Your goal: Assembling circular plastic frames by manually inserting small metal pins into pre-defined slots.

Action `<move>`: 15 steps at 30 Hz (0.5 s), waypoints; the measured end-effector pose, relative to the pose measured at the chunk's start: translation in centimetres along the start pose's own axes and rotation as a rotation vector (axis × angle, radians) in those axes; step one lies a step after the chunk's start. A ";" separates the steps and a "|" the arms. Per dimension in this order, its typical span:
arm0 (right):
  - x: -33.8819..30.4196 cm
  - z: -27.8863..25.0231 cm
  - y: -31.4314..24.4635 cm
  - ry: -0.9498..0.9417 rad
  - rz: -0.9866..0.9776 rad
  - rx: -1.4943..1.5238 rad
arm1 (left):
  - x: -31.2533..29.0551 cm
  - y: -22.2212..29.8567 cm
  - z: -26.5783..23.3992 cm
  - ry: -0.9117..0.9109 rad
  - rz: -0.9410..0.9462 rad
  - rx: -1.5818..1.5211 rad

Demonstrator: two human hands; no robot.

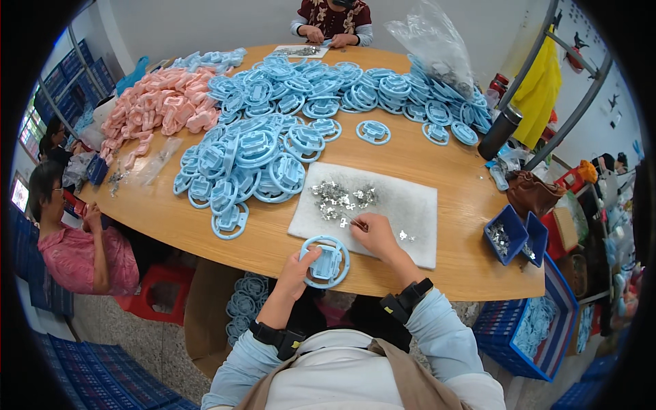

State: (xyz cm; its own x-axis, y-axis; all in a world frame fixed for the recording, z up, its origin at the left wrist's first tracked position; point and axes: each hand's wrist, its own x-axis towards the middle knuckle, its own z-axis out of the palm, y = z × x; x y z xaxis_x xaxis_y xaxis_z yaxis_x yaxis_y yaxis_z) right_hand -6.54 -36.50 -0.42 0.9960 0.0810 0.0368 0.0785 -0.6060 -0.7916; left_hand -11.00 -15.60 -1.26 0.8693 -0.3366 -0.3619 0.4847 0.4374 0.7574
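My left hand (pixel 295 275) grips a light-blue round plastic part (pixel 326 262), a ring with a boxy centre, at the table's near edge. My right hand (pixel 374 231) is closed on a thin pair of tweezers (pixel 356 223), whose tips reach toward small silvery metal pieces (pixel 333 196). These pieces lie heaped on a white felt-like pad (pixel 417 212), with a few loose ones to the right of my hand. Whether the tweezers pinch a piece is too small to tell. To the left of the pad rises a pile of the same blue round parts (pixel 239 160).
More blue parts (pixel 287 85) and pink plastic parts (pixel 164 102) cover the far table. At the right stand a black bottle (pixel 500 131) and blue bins (pixel 506 234) of metal pieces. Co-workers sit left (pixel 89 253) and opposite (pixel 335 27). A blue crate (pixel 512 335) stands low right.
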 end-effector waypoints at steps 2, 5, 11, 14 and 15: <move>0.2 0.3 -0.1 0.153 -0.045 0.011 | 0.1 -0.1 -0.4 0.013 0.000 0.012; 1.1 -0.1 1.2 0.318 -0.114 -0.136 | 0.0 -0.2 -0.4 0.020 0.016 0.025; 3.0 -2.0 1.8 0.340 -0.091 -0.448 | -0.4 0.3 0.1 0.024 0.022 0.021; 3.6 -2.2 2.7 0.322 -0.098 -0.441 | -0.5 0.4 0.2 0.021 0.029 0.022; 3.7 -2.3 3.0 0.323 -0.104 -0.423 | -0.5 0.3 0.2 0.018 0.031 0.022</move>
State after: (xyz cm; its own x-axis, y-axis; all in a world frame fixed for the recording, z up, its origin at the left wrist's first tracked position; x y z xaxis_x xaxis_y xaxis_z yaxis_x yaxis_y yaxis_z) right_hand -2.48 -39.83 -1.26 0.9390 -0.0493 0.3403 0.1212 -0.8787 -0.4618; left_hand -11.26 -15.46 -0.71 0.8857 -0.3076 -0.3478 0.4554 0.4293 0.7800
